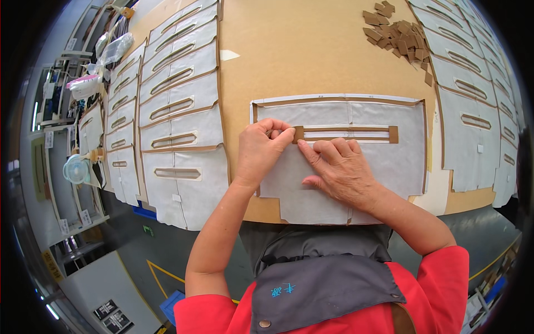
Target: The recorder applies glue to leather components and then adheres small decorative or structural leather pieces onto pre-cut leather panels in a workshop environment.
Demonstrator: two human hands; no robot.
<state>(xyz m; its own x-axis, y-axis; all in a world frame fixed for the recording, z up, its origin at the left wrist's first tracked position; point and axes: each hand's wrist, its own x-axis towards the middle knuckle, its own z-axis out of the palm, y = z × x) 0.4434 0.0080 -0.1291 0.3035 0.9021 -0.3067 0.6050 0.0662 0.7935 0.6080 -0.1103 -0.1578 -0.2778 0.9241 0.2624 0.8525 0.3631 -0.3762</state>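
Observation:
A flat grey-white fabric panel [311, 178] with brown edging lies on the table in front of me. Across its upper part runs a long narrow slot [347, 134] with white strips inside and a brown border. One small brown rectangular patch [393, 134] covers the slot's right end, and another brown patch [298, 134] lies at its left end. My left hand [261, 147] is closed in a pinch, thumb and index finger at the left patch's outer edge. My right hand [342, 167] rests on the panel, index fingertip at that patch's lower edge, thumb apart, holding nothing.
A loose heap of small brown patches [403, 40] lies at the far right of the tan table [289, 55]. Overlapping rows of similar slotted panels [181, 131] cover the left side, with more panels [467, 94] at the right. Shelving [61, 183] stands beyond the table's left edge.

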